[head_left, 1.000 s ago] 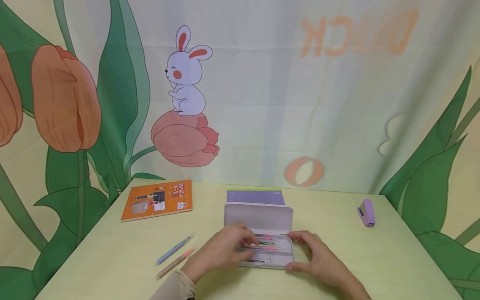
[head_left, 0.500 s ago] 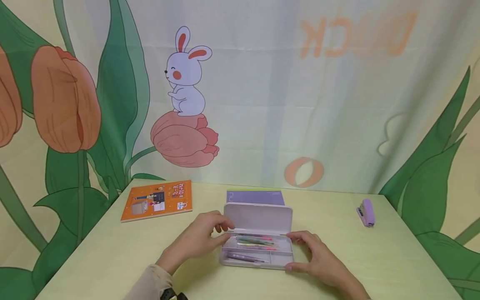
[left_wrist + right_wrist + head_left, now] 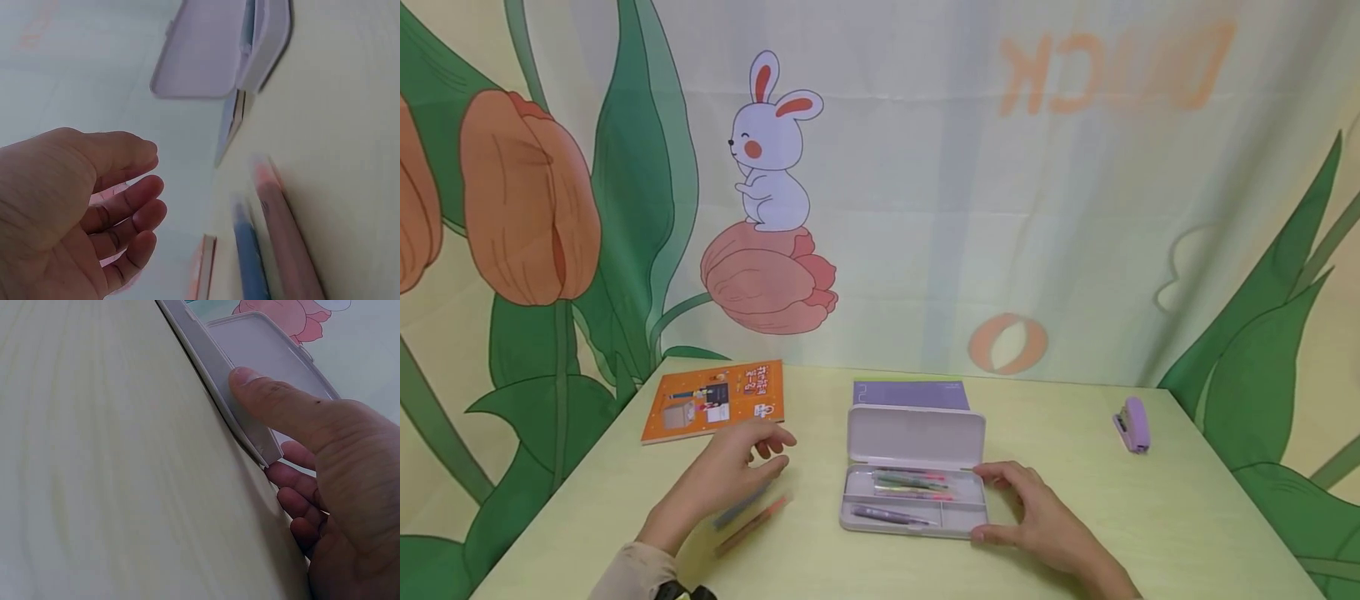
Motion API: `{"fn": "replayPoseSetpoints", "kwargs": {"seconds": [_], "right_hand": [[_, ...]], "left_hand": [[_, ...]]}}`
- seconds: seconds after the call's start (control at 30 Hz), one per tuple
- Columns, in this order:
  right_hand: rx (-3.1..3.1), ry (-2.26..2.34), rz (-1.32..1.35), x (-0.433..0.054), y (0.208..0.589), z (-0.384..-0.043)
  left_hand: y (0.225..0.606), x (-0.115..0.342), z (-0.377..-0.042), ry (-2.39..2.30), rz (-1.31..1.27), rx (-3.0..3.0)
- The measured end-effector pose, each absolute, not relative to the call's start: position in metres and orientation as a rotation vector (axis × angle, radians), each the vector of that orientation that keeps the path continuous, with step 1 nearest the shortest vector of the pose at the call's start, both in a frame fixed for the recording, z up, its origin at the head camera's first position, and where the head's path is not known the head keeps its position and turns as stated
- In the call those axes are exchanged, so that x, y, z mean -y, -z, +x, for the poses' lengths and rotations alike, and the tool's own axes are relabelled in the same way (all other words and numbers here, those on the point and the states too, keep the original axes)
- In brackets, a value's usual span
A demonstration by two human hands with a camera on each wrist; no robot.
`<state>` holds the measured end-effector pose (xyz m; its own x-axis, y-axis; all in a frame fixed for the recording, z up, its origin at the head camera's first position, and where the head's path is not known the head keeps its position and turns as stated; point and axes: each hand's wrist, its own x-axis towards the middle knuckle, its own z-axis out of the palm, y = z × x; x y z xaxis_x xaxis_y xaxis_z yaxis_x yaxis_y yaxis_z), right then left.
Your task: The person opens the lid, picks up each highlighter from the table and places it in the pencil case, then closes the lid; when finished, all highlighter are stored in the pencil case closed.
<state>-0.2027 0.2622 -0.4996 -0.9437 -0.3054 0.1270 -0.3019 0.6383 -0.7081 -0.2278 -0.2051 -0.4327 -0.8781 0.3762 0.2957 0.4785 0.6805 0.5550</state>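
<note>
An open pale grey pencil case (image 3: 916, 437) lies on the table with its lid raised. Several pens (image 3: 910, 483) fill its rear compartment, and a purple pen (image 3: 887, 515) lies in the front one. My right hand (image 3: 1041, 521) holds the case's right end, thumb at the front corner and fingers at the back. My left hand (image 3: 722, 471) hovers over two loose pens, its fingers loosely bent and holding nothing. In the left wrist view these are a blue pen (image 3: 251, 259) and a brownish pen with a pink-orange tip (image 3: 287, 240), side by side on the tabletop.
An orange book (image 3: 715, 404) lies at the back left. Behind the case is a purple notebook (image 3: 910, 393), partly hidden by the lid. A purple stapler (image 3: 1137, 425) stands at the right. A printed curtain (image 3: 910, 208) hangs along the table's back edge.
My left hand has withdrawn from inside the pencil case and travelled left to above the two loose pens. My right hand has stayed at the case's right end.
</note>
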Motion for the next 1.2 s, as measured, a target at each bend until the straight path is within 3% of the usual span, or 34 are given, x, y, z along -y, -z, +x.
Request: {"fn": "replayPoseSetpoints", "kwargs": {"seconds": [0.4, 1.2], "right_hand": [[-2.833, 1.223, -0.510, -0.262, 0.500, -0.203], [-2.858, 1.201, -0.534, -0.264, 0.502, -0.203]], "left_hand": [[0.460, 0.233, -0.221, 1.076, -0.445, 2.968], [0.472, 0.240, -0.222, 1.056, -0.506, 2.958]]}}
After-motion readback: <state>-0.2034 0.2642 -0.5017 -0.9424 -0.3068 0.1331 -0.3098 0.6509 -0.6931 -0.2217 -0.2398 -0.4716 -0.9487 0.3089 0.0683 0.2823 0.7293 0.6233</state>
